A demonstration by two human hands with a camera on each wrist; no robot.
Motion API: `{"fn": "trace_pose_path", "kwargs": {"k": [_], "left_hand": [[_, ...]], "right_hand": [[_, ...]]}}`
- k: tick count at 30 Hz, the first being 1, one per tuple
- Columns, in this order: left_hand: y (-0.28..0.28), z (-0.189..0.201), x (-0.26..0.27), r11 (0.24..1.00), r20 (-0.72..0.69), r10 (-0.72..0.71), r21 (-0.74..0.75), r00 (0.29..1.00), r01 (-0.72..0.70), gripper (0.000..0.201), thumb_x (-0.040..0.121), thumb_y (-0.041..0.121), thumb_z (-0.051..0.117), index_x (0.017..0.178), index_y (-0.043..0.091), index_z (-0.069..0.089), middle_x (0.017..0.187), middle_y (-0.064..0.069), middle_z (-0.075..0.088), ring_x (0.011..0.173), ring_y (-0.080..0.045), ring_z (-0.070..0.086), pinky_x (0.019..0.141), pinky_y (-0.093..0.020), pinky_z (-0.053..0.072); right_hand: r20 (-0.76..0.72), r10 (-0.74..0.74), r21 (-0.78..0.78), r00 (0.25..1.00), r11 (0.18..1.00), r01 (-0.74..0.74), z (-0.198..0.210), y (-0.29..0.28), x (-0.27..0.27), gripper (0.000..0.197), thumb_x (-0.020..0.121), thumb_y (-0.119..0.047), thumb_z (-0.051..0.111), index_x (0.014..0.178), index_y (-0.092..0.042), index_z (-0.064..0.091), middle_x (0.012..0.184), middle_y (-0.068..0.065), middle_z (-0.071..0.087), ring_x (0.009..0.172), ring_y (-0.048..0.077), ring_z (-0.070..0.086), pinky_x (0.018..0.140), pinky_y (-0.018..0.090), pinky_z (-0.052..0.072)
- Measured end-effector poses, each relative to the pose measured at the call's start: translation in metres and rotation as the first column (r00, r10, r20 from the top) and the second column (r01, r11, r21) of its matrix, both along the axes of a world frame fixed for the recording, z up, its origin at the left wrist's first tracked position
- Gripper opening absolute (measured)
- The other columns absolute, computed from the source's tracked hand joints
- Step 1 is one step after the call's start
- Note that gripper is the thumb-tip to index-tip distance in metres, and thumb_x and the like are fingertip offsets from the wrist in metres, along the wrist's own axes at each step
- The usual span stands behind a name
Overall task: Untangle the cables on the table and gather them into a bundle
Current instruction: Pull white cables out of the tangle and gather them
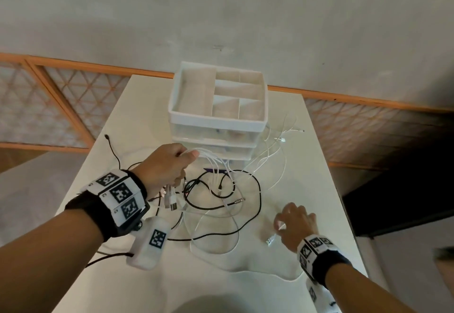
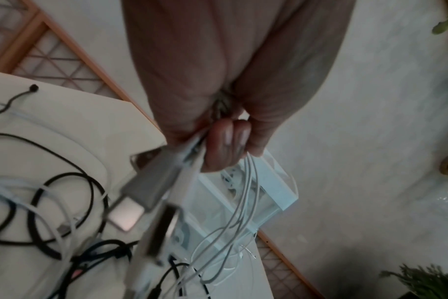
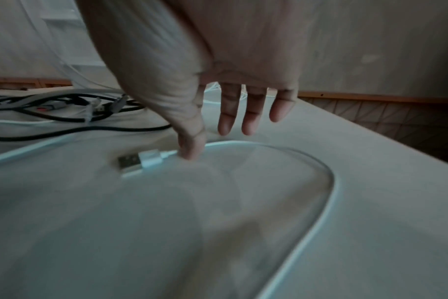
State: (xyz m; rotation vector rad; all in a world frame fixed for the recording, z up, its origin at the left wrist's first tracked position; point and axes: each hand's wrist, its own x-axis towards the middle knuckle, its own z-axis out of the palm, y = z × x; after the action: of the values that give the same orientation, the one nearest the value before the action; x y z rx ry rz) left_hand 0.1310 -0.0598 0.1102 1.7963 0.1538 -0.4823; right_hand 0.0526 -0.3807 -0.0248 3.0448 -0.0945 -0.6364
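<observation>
My left hand (image 1: 169, 165) is raised above the table and grips a bunch of thin white cables (image 1: 213, 162); their plugs (image 1: 172, 202) dangle below the fist. The left wrist view shows the curled fingers (image 2: 225, 141) round the cables, with USB plugs (image 2: 141, 194) hanging. Black cables (image 1: 259, 189) and white ones (image 1: 235, 236) lie tangled on the white table (image 1: 319, 189). My right hand (image 1: 293, 224) is low at the front right. Its thumb (image 3: 191, 149) pinches a white USB cable (image 3: 330, 182) just behind the plug (image 3: 133, 163); three fingers stay straight.
A white drawer organizer (image 1: 216, 116) with open top compartments stands at the back middle of the table. More thin white cables (image 1: 282, 140) trail to its right. One black cable end (image 1: 108, 138) reaches the left edge. A wood lattice railing (image 1: 73, 96) runs behind.
</observation>
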Motion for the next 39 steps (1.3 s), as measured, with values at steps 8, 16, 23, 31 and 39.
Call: {"fn": "trace_pose_path", "kwargs": {"k": [8,16,23,31,39], "left_hand": [[-0.011,-0.003,-0.008,0.992,-0.053,0.088,-0.086,0.995,-0.092,0.03,0.099,0.026,0.057,0.076,0.008,0.052,0.061,-0.008,0.058,0.049,-0.019,0.058,0.047,-0.03,0.05],[-0.043,0.013,-0.02,0.996,0.15,-0.084,0.052,0.985,0.077,0.037,0.103,0.03,0.048,0.07,0.014,0.05,0.067,-0.006,0.061,0.067,-0.022,0.059,0.071,-0.038,0.048],[-0.028,0.018,-0.015,0.996,0.123,-0.051,0.081,0.991,0.041,0.039,0.103,0.044,0.038,0.08,0.015,0.05,0.066,-0.007,0.056,0.039,-0.012,0.039,0.041,-0.023,0.031],[0.033,0.082,-0.004,0.984,0.181,0.022,-0.176,0.983,0.01,0.022,0.087,0.038,0.068,0.087,0.016,0.064,0.05,0.01,0.029,0.044,-0.011,0.022,0.04,-0.021,0.024],[0.037,0.069,0.004,0.977,0.315,-0.073,0.214,0.946,0.004,0.038,0.087,0.049,0.067,0.076,0.013,0.07,0.043,0.011,0.037,0.042,-0.013,0.034,0.041,-0.022,0.031]], "right_hand": [[0.014,0.098,0.382,0.995,0.919,-0.096,0.028,0.034,0.006,0.022,0.087,-0.017,0.053,0.087,-0.039,0.054,0.091,-0.013,0.066,0.09,0.014,0.063,0.09,0.036,0.049],[0.437,0.218,0.664,0.873,0.577,-0.477,0.13,0.131,0.035,0.015,0.074,-0.006,0.067,0.081,-0.015,0.075,0.076,-0.011,0.071,0.069,0.0,0.063,0.067,0.01,0.044],[0.324,-0.055,0.801,0.944,0.548,-0.243,0.162,0.135,0.054,0.019,0.074,-0.006,0.076,0.082,-0.015,0.061,0.075,-0.002,0.067,0.06,0.006,0.058,0.06,0.019,0.049],[0.203,-0.342,0.479,0.917,0.852,0.212,0.11,0.02,0.08,0.026,0.084,-0.028,0.065,0.06,-0.02,0.06,0.061,-0.004,0.061,0.073,0.024,0.061,0.061,0.027,0.043],[0.276,-0.581,0.916,0.765,0.4,-0.027,0.19,0.031,0.107,0.043,0.099,-0.038,0.057,0.067,-0.013,0.071,0.051,0.002,0.057,0.043,0.018,0.048,0.049,0.026,0.042]]}}
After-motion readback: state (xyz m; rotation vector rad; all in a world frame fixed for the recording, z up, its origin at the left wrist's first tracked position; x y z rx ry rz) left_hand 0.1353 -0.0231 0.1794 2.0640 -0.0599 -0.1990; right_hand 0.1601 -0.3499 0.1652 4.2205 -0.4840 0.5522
